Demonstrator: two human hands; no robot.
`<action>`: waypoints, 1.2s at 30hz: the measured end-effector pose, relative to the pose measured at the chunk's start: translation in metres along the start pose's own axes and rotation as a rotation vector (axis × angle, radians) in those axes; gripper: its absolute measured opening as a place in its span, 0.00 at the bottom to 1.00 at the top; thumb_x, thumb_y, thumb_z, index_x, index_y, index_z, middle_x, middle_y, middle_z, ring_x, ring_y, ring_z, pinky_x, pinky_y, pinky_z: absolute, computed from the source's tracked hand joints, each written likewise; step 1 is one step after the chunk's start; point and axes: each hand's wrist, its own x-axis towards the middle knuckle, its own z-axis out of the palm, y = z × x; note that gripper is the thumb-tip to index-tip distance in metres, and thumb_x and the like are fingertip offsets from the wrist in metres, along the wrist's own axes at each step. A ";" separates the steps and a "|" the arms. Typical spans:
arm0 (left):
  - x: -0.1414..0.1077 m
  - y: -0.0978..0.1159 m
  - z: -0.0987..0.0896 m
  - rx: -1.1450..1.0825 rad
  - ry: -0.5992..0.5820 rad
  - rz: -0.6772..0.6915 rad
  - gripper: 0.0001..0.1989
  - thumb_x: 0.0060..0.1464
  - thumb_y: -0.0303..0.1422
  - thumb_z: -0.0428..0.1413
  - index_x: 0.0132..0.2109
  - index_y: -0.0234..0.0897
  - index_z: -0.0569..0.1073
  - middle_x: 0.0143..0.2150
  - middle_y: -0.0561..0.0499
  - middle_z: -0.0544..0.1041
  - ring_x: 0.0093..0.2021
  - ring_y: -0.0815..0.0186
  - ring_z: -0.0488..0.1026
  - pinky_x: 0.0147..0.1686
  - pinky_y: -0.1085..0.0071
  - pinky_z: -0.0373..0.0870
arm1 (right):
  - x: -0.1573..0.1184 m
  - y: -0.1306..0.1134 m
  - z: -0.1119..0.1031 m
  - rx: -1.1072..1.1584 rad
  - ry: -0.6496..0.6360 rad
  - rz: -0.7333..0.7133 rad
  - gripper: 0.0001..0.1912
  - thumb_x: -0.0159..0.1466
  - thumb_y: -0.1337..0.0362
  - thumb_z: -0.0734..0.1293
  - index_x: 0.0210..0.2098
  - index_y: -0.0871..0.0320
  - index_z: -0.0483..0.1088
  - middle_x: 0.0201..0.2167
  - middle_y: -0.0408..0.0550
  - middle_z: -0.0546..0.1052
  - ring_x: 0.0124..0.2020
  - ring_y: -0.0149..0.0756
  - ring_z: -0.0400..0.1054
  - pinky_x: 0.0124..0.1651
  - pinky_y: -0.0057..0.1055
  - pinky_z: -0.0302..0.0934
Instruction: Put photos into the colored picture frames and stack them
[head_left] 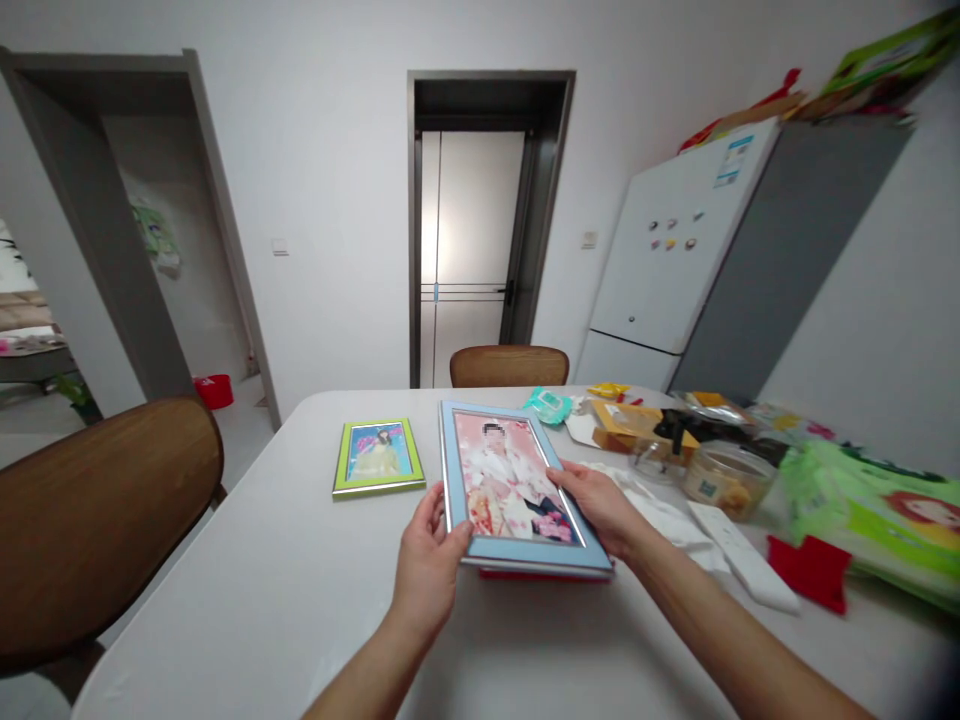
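Between my two hands is a light blue picture frame with a silver edge and a pink portrait photo inside. My left hand grips its left side near the lower corner, thumb on the front. On the opposite side my right hand holds the edge, thumb over the front. A red edge shows just beneath the blue frame; what it belongs to is mostly hidden. To the left, a smaller lime green picture frame lies face up on the white table.
Along the table's right side lie a teal packet, a clear round container, a white power strip-like bar, a red piece and a green tissue pack. Wooden chairs stand at the far edge and left.
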 end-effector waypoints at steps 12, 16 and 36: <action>0.033 -0.071 0.033 0.525 0.020 0.029 0.20 0.44 0.26 0.51 0.47 0.36 0.63 0.43 0.49 0.73 0.41 0.66 0.70 0.42 0.72 0.64 | 0.070 0.042 -0.043 -0.435 0.237 0.011 0.05 0.48 0.66 0.64 0.20 0.62 0.69 0.14 0.43 0.71 0.17 0.30 0.65 0.20 0.23 0.55; 0.033 -0.073 0.030 0.676 0.002 0.029 0.19 0.47 0.30 0.50 0.49 0.35 0.63 0.44 0.48 0.72 0.42 0.66 0.69 0.42 0.73 0.64 | 0.076 0.046 -0.044 -0.588 0.264 -0.012 0.07 0.48 0.64 0.64 0.20 0.63 0.71 0.16 0.47 0.73 0.21 0.34 0.66 0.24 0.26 0.57; 0.039 -0.040 -0.133 1.465 -0.015 0.005 0.14 0.44 0.33 0.51 0.40 0.33 0.65 0.43 0.45 0.67 0.46 0.59 0.62 0.47 0.65 0.56 | 0.004 0.082 0.154 -0.833 0.016 -0.467 0.25 0.55 0.67 0.56 0.51 0.72 0.57 0.51 0.62 0.62 0.54 0.41 0.54 0.55 0.36 0.48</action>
